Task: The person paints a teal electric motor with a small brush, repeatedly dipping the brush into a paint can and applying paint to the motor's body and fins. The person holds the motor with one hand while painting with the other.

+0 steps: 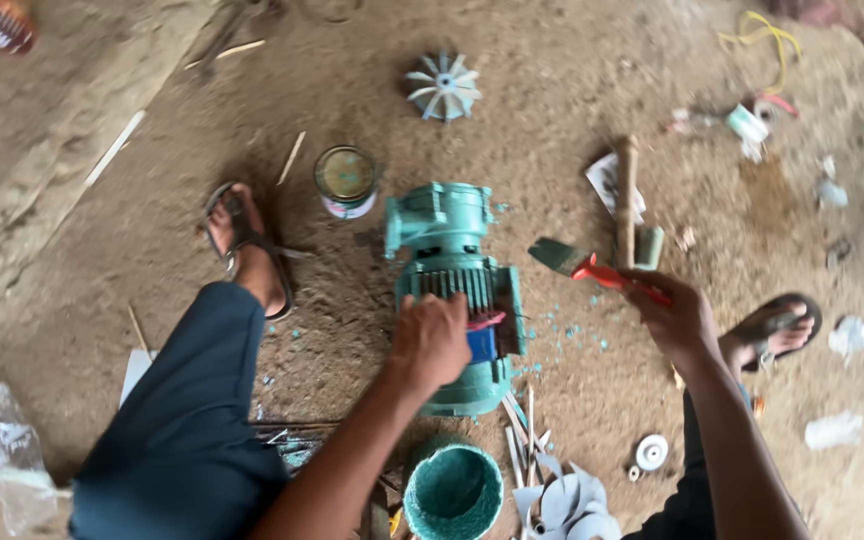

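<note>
One teal motor (452,290) lies on bare, packed dirt, its cast body ribbed with cooling fins along the top and chipped in places; flecks of teal paint are scattered on the ground just right of it. The left hand (430,340) rests on the motor's near end, fingers curled down over the casing beside a blue block and a red wire. The right hand (677,320), right of the motor, is closed around the red handle of a brush (592,266), whose flat, dark bristles point toward the motor without touching it. Just beyond the brush lies a hammer (628,200) with a wooden handle, resting on a scrap of paper. A round tin (346,180) with a yellowish lid stands left of the motor's far end, and a pale plastic fan (443,86) with radial blades lies well beyond the motor. Near the motor's close end sits a teal domed cover (452,490), and white broken blades lie beside it. Sandalled feet flank the motor on both sides.
</note>
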The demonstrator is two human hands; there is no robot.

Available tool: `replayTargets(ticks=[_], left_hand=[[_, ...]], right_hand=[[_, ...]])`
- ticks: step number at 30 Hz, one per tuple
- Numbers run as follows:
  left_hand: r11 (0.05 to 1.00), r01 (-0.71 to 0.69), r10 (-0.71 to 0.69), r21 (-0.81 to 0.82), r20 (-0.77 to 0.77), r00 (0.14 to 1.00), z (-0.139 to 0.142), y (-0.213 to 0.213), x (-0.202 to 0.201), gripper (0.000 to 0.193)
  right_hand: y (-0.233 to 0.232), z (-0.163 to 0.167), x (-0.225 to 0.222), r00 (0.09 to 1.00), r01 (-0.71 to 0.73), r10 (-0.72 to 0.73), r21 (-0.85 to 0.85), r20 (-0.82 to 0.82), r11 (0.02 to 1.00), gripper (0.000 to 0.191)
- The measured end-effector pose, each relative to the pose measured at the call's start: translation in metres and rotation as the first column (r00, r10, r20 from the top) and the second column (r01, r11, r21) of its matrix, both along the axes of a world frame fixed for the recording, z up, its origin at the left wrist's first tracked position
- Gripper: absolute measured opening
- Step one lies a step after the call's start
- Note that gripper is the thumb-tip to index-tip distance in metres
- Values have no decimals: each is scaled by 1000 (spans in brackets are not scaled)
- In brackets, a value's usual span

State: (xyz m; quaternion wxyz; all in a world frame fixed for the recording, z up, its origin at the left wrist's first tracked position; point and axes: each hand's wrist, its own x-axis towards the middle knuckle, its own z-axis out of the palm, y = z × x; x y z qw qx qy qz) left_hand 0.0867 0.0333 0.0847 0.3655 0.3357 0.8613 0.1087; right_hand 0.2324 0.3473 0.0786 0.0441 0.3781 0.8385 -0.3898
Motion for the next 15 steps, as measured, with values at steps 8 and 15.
replayTargets(ticks=[8,15], left_hand=[[834,88,170,545,-404,899,68,-47,-31,38],[931,-103,202,350,-258,945,113,-77,-32,38]], right_hand=[[-79,-5,138,982,-191,188,-157,-33,969,26],[-186,-74,178,872,-358,453,-390,185,848,23]])
